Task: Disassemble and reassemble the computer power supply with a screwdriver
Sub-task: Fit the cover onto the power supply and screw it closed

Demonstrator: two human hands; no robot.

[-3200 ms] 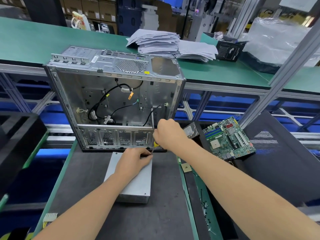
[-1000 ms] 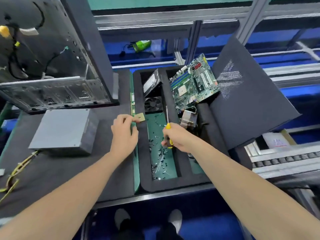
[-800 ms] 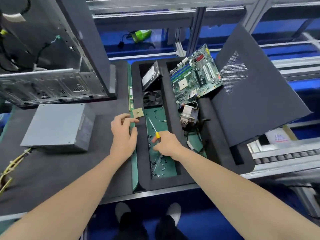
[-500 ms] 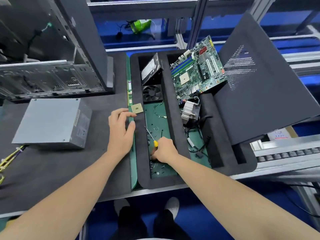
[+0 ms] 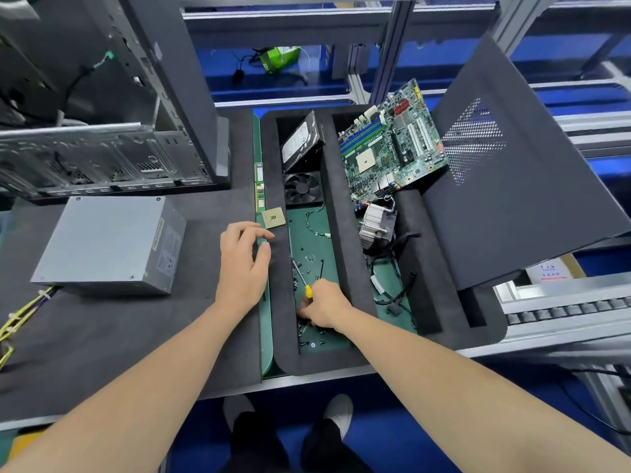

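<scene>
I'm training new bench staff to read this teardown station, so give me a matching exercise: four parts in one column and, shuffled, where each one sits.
Things:
1. power supply
2. motherboard
3. CPU chip
4. screwdriver

Places:
A. on the foam tray's left rim, just beyond the left hand
B. in the right hand, over the loose screws
C. flat on the dark mat, in front of the open case
D. propped at a tilt at the tray's far end

Pairs: 1-C, 2-D, 3-A, 4-B

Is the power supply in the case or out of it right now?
Out. The power supply lies flat on the mat in front of the open case.
</scene>
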